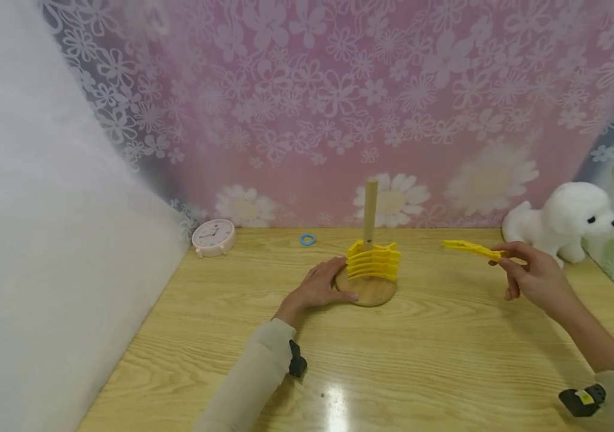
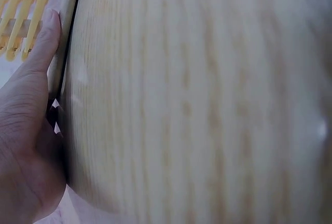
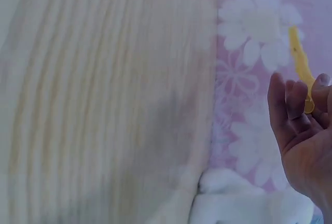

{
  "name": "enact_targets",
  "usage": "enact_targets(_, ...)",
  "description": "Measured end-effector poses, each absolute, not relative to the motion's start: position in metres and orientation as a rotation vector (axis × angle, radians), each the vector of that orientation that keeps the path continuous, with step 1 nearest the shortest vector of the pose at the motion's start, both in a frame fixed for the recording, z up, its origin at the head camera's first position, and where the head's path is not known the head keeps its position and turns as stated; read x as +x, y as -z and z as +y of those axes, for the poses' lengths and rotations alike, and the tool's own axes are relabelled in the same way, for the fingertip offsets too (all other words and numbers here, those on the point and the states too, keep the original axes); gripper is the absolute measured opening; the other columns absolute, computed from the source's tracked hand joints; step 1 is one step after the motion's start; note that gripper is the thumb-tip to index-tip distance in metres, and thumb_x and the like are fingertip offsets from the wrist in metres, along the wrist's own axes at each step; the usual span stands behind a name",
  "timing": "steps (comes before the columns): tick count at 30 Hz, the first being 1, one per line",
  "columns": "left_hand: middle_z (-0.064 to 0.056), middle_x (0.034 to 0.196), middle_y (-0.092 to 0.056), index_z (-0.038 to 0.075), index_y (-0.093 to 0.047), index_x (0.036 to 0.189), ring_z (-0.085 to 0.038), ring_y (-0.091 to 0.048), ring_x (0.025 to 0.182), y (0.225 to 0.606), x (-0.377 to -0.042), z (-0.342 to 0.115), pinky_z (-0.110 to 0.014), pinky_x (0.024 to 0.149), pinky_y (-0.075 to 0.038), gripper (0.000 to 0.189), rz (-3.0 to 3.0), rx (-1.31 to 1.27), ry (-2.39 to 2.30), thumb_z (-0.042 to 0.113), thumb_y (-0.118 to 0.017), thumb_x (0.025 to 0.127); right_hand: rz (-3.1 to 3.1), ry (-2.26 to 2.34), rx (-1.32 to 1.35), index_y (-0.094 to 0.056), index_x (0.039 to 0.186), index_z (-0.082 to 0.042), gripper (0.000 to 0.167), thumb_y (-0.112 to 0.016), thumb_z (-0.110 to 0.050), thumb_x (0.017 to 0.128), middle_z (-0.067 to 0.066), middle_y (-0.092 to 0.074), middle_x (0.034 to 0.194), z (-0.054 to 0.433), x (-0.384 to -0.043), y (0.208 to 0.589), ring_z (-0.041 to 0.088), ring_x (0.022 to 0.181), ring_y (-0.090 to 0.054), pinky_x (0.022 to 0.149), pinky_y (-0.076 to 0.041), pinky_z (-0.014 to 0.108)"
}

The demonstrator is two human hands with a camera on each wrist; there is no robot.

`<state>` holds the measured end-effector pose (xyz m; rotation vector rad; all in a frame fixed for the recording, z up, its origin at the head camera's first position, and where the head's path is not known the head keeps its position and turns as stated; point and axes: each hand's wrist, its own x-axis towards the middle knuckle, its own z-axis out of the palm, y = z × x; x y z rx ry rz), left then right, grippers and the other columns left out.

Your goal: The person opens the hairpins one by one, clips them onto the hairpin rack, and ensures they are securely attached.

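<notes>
My left hand [image 1: 314, 287] holds the left side of a round wooden base [image 1: 374, 294], its thumb along the front edge and its fingers at the far side. From the base rises a wooden post [image 1: 370, 210]. Several thin yellow plastic pieces [image 1: 374, 264] are stacked around the post's lower part. Off to the right, above the table, my right hand [image 1: 541, 279] pinches one more yellow piece [image 1: 469, 246] by its end between thumb and fingers. That yellow strip [image 3: 299, 58] points away from the hand in the right wrist view.
A blue ring [image 1: 308, 240] lies at the back of the wooden table [image 1: 420, 360], left of the post. In the back left corner stands a pink clock [image 1: 213, 236]. A white plush dog [image 1: 560, 219] sits at the back right, close behind my right hand. Flowered cloth [image 1: 307, 120] hangs behind.
</notes>
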<state>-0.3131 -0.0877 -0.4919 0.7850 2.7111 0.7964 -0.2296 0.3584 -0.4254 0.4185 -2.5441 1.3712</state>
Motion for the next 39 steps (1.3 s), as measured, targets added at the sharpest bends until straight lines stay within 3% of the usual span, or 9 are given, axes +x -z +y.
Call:
enact_targets(7, 0.002, 0.173, -0.022, 0.024, -0.022, 0.168, -0.022, -0.017, 0.16, 0.496, -0.314, -0.088, -0.047, 0.13, -0.011, 0.098, 2.726, 0.799, -0.787, 0.064, -0.069, 0.091, -2.568, -1.239, 0.34, -0.057, 0.134, 0.002, 0.03, -0.045, -0.016, 0.113, -0.017, -0.063, 0.092, 0.326, -0.233, 0.413, 0.028, 0.049, -0.061, 0.048, -0.056, 0.038)
enact_targets(14, 0.001, 0.173, -0.023, 0.024, -0.023, 0.167, -0.024, -0.018, 0.159, 0.496, -0.315, -0.089, -0.048, 0.13, -0.011, 0.099, 2.718, 0.818, -0.816, 0.068, -0.068, 0.09, -2.44, -1.292, 0.292, -0.064, 0.127, 0.004, 0.024, -0.049, -0.005, 0.11, -0.014, -0.065, 0.09, 0.292, -0.245, 0.413, 0.02, 0.057, -0.064, 0.052, -0.058, 0.027)
enact_targets(18, 0.002, 0.172, -0.023, 0.025, -0.024, 0.167, -0.023, -0.018, 0.159, 0.495, -0.314, -0.088, -0.048, 0.13, -0.011, 0.098, 2.718, 0.82, -0.827, 0.067, -0.068, 0.091, -2.397, -1.269, 0.259, -0.07, 0.122, 0.001, 0.021, -0.057, -0.005, 0.107, -0.006, -0.069, 0.089, 0.27, -0.253, 0.412, 0.017, 0.051, -0.059, 0.044, -0.052, 0.025)
enact_targets(21, 0.003, 0.173, -0.023, 0.026, -0.024, 0.167, -0.021, -0.017, 0.16, 0.495, -0.314, -0.088, -0.046, 0.13, -0.01, 0.097, 2.724, 0.807, -0.816, 0.065, -0.069, 0.091, -2.393, -1.261, 0.21, -0.073, 0.12, -0.002, 0.02, -0.06, -0.006, 0.106, 0.008, -0.074, 0.091, 0.254, -0.257, 0.41, 0.014, 0.04, -0.045, 0.036, -0.04, 0.026)
enact_targets(26, 0.003, 0.173, -0.022, 0.026, -0.023, 0.167, -0.021, -0.017, 0.16, 0.494, -0.314, -0.088, -0.046, 0.13, -0.01, 0.096, 2.728, 0.798, -0.804, 0.064, -0.069, 0.092, -2.357, -1.278, 0.177, -0.076, 0.117, -0.001, 0.019, -0.064, -0.008, 0.104, 0.023, -0.076, 0.098, 0.231, -0.267, 0.409, 0.007, 0.047, -0.037, 0.039, -0.031, 0.022)
enact_targets(33, 0.001, 0.173, -0.02, 0.026, -0.021, 0.168, -0.023, -0.015, 0.16, 0.495, -0.314, -0.088, -0.046, 0.13, -0.009, 0.098, 2.712, 0.795, -0.806, 0.066, -0.068, 0.091, -2.345, -1.338, 0.198, -0.077, 0.115, 0.0, 0.019, -0.062, -0.008, 0.105, 0.023, -0.076, 0.099, 0.209, -0.277, 0.413, 0.007, 0.046, -0.032, 0.038, -0.028, 0.022)
enact_targets(39, 0.002, 0.174, -0.018, 0.027, -0.02, 0.168, -0.021, -0.013, 0.161, 0.499, -0.318, -0.089, -0.045, 0.13, -0.007, 0.1, 2.71, 0.795, -0.795, 0.07, -0.066, 0.09, -2.328, -1.376, 0.251, -0.077, 0.115, 0.0, 0.019, -0.062, -0.002, 0.104, 0.021, -0.077, 0.098, 0.198, -0.286, 0.417, 0.007, 0.05, -0.037, 0.044, -0.033, 0.021)
